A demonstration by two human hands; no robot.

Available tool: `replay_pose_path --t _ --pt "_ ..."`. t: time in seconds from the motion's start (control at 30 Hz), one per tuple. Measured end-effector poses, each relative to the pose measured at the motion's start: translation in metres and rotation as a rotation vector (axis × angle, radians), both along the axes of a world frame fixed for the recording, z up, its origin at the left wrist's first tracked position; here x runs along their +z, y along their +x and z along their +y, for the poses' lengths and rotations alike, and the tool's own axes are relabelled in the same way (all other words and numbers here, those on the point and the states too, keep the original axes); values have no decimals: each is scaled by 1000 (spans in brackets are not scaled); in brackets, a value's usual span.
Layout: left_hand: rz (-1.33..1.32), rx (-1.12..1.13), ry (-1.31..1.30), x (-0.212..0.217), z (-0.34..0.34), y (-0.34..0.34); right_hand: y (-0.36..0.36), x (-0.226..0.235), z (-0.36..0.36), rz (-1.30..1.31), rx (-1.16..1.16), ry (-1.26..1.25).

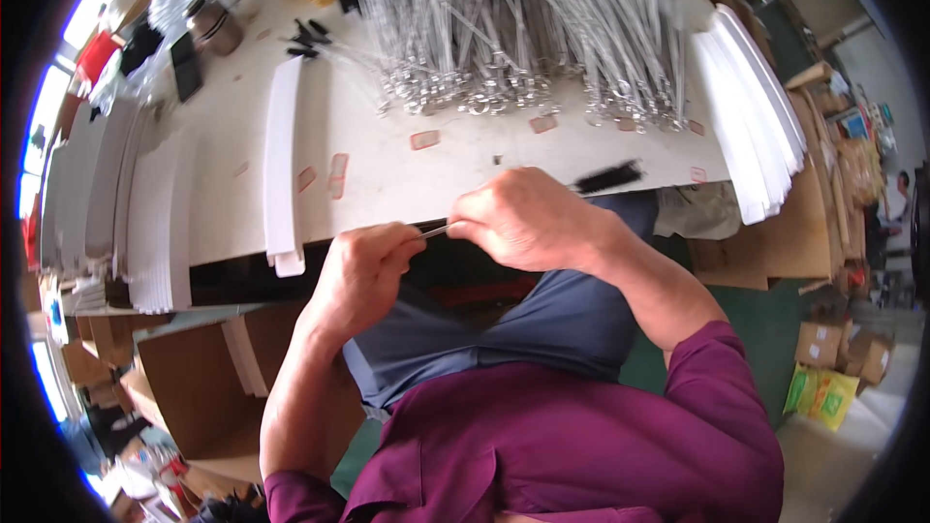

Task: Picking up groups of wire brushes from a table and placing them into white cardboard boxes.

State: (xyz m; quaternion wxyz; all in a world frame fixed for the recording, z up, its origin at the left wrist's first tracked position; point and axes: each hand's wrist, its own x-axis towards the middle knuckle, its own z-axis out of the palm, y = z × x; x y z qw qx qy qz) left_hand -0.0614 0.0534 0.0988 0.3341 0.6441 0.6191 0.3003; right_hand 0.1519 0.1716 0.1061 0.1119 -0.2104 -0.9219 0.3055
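In front of my lap, at the table's near edge, my two hands hold a thin wire-handled brush (608, 176). Its black bristle end sticks out to the right past my right hand (528, 218), which is closed around the wire. A short bit of bare metal wire shows between the hands. My left hand (366, 266) pinches the other end, and its fingertips hide that tip. Across the table's far side lies a large heap of similar wire handles (465, 48) with looped ends toward me. A long narrow white box (282, 155) lies left of my hands, overhanging the edge.
White flat cartons are stacked at the right (751, 116) and the left (160, 223) of the table (387, 174). A dark jar (214, 27) stands at the back left. An open cardboard box (184, 387) sits below on the left. A few small black pieces (310, 37) lie beyond the narrow box.
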Motion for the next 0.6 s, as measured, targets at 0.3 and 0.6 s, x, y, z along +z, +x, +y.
replay_pose_path --t 0.3,0.6 --pt "-292 122 -189 -21 -3 -5 2 -1 -8 527 -129 360" --pt "-786 153 -325 -26 7 29 24 -33 -20 642 -483 -627"
